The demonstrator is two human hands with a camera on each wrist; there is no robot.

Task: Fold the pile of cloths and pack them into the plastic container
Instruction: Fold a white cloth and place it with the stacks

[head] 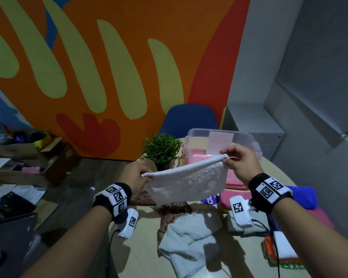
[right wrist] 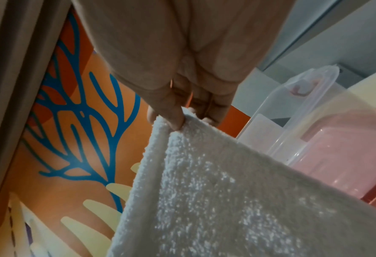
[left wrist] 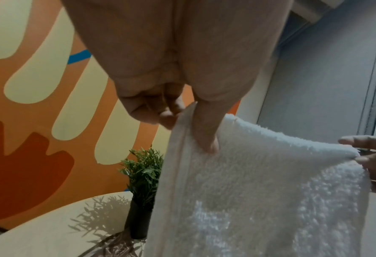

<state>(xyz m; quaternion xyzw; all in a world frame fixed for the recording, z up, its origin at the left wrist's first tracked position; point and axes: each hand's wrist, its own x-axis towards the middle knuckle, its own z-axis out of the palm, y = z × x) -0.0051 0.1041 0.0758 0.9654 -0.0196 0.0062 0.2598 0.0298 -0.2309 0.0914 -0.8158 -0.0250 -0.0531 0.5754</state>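
White terry cloth [head: 186,180] held in air above table [head: 143,251], top edge taut, long axis running left-right, rising toward right; body hangs down. Left hand [head: 136,177] pinches left corner; right hand [head: 239,162] pinches right corner. Plastic container [head: 243,138] just behind, open-topped. Unfolded cloths [head: 187,243] below on table; potted plant [head: 162,149] beside left hand.

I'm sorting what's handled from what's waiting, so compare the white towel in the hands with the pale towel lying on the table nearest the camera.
The white towel hangs in the air, stretched between the left hand and right hand; the pale towel lies on the table, untouched. The white towel is spread fairly flat, the pale towel crumpled. The white towel looks brighter, the pale towel greyish. Both look like terry cloth.
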